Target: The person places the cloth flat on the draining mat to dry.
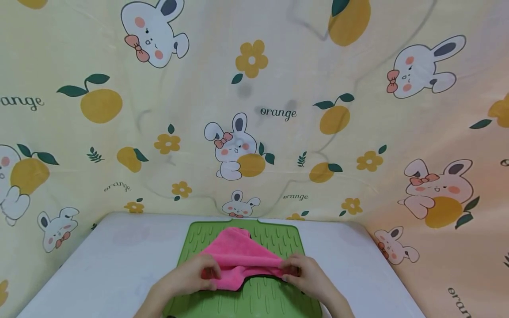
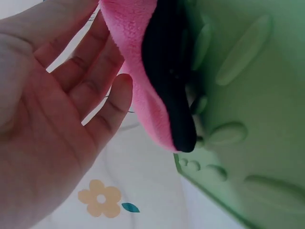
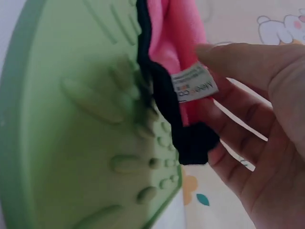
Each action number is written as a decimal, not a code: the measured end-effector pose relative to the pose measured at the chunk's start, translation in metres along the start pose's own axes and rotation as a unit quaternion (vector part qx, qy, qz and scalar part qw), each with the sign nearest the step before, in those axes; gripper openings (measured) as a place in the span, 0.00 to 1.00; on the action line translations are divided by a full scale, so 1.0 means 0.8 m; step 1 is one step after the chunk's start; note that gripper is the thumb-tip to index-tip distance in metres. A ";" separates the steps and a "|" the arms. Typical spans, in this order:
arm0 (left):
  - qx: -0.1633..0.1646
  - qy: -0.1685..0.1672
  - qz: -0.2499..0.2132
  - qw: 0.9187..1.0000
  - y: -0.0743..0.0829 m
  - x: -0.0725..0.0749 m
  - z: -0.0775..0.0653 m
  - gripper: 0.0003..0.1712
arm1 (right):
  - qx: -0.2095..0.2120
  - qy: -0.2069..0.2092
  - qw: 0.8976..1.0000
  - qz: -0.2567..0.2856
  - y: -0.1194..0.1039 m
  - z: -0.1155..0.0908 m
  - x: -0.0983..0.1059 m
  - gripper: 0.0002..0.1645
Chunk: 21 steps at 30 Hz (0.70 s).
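Left hand [image 1: 195, 274] and right hand [image 1: 309, 273] each pinch 1 side of a pink plush black-edged cloth [image 1: 242, 256], long axis crosswise between them, over a rectangular green ridged mat [image 1: 274, 302].

A soft, plush pink cloth [image 1: 234, 251] with dark edging [image 2: 164, 90] lies rumpled over the middle of a green ridged mat [image 1: 258, 302]. Its far part spreads to a blunt peak; creases run left to right across the near part, whose edge dips nearer on the left. A white printed label [image 3: 198, 83] shows at the right end. The left hand [image 1: 192, 274] and right hand [image 1: 308, 276] pinch opposite sides.
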<state>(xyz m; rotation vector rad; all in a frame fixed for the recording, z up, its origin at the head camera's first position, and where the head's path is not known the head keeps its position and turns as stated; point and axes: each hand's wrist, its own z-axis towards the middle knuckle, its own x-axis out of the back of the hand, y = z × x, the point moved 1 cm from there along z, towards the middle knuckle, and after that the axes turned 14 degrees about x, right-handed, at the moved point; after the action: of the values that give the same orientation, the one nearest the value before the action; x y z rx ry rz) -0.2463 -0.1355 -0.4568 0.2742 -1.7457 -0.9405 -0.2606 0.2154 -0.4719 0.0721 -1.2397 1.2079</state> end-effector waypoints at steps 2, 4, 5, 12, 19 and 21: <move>0.008 -0.005 0.004 1.000 -0.003 -0.003 0.002 0.11 | -0.013 -0.016 1.000 0.008 0.004 -0.002 -0.003 0.11; 0.013 -0.006 0.013 1.000 -0.006 -0.006 0.004 0.12 | -0.030 -0.030 0.999 0.010 0.008 -0.003 -0.005 0.12; 0.012 -0.006 0.019 1.000 -0.007 -0.007 0.005 0.13 | -0.035 -0.033 0.999 0.010 0.009 -0.003 -0.005 0.13; 0.002 -0.009 0.023 1.000 -0.016 -0.010 0.008 0.12 | -0.043 -0.046 0.998 -0.002 0.016 -0.006 -0.007 0.15; 0.009 -0.013 0.025 1.000 -0.020 -0.010 0.009 0.08 | -0.031 -0.041 0.998 -0.020 0.021 -0.006 -0.012 0.14; 0.013 -0.013 0.023 1.000 -0.020 -0.009 0.009 0.07 | -0.028 -0.044 0.998 -0.032 0.023 -0.006 -0.015 0.14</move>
<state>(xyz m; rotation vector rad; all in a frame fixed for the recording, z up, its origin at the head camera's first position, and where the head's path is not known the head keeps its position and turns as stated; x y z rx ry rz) -0.2539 -0.1385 -0.4741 0.2387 -1.7823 -0.8912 -0.2687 0.2184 -0.4921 0.1235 -1.3370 1.1237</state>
